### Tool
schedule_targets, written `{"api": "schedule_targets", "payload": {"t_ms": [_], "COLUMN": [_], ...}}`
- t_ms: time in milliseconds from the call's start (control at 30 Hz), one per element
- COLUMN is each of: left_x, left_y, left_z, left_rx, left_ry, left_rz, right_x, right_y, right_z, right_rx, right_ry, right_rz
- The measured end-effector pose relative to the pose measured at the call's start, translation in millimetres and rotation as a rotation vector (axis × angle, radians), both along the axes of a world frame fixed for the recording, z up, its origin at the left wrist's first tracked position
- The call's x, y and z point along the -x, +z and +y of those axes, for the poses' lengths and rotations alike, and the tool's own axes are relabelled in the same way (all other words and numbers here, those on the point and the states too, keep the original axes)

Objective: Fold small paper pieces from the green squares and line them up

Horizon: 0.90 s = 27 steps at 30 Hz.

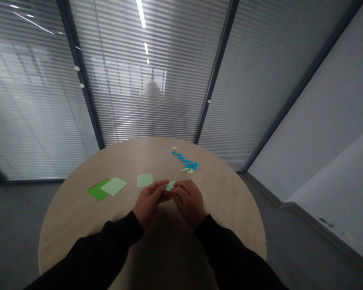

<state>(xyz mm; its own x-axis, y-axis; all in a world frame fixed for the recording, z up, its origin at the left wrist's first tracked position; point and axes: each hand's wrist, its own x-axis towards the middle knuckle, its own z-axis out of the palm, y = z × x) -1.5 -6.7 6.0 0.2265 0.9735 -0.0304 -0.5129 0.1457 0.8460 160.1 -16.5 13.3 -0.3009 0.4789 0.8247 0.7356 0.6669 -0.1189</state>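
Observation:
Both my hands meet over the middle of a round wooden table. My left hand and my right hand pinch a small pale green piece of paper between their fingertips, pressing it near the tabletop. A ring shows on my right hand. Just beyond my left hand lies a loose pale green paper square.
A stack of green and pale green paper sheets lies at the left of the table. Several small blue folded paper shapes sit in a row at the far right, with a yellow one at the end. Glass walls with blinds stand behind.

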Motion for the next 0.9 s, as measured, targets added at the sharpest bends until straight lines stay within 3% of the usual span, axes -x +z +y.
{"api": "schedule_targets", "payload": {"t_ms": [233,500,700,900], "left_x": [2.5,3.8,1.9,1.4], "left_y": [-0.3,0.2,-0.1,0.8], "left_z": [0.9,0.1,0.2,-0.2], "left_rx": [-0.169,-0.180,-0.114,-0.069], "left_ry": [0.043,0.063,0.022,0.005], "left_rz": [0.199,0.208,0.102,0.057], "right_x": [0.9,-1.5,-4.9,-3.9], "right_y": [-0.2,6.5,3.2,4.1], "right_z": [0.1,-4.3,-5.2,-5.5], "right_rx": [-0.047,-0.182,-0.198,-0.080], "right_ry": [-0.063,-0.085,-0.097,-0.051], "right_rz": [-0.110,-0.467,-0.417,-0.215]}}
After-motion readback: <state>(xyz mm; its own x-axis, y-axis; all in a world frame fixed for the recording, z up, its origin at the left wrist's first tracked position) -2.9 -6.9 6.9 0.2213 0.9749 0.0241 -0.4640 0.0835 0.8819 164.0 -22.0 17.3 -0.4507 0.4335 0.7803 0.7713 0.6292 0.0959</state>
